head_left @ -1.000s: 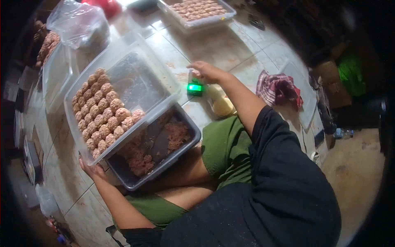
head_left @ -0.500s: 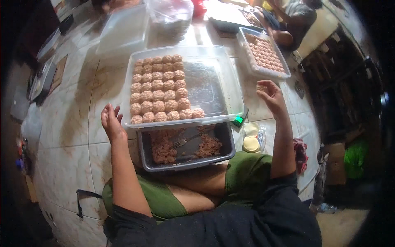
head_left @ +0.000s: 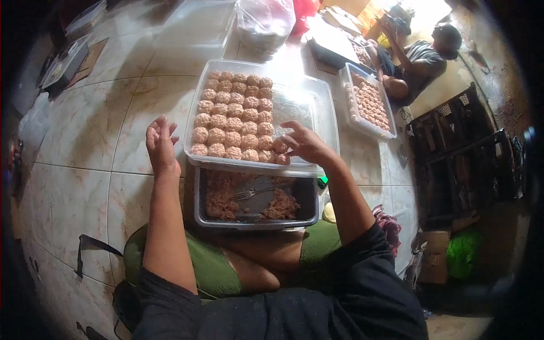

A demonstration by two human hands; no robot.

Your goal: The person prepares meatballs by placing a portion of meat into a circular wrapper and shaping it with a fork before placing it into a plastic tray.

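Observation:
My right hand (head_left: 306, 144) reaches into a clear plastic tray (head_left: 330, 122), its fingertips around a raw meatball (head_left: 280, 145) at the near right end of the rows. Several pinkish, lumpy meatballs (head_left: 233, 123) fill the tray's left side in close rows. Off the tray's left edge, my left hand (head_left: 162, 146) is raised with its fingers apart and holds nothing. Below the tray, a dark grey tub (head_left: 199, 224) holds clumps of minced mixture (head_left: 281, 205) and a fork (head_left: 247, 194).
At the far right stands another tray (head_left: 391, 135) of meatballs, with a seated person (head_left: 425, 62) behind it. A clear lid or container (head_left: 195, 25) and plastic bag (head_left: 265, 22) lie at the back. Dark crates (head_left: 459, 153) line the right side.
My right hand has moved left from beside the tray to the near end of the meatball rows, where an additional meatball now shows. My left hand stays raised by the tray. The view has shifted.

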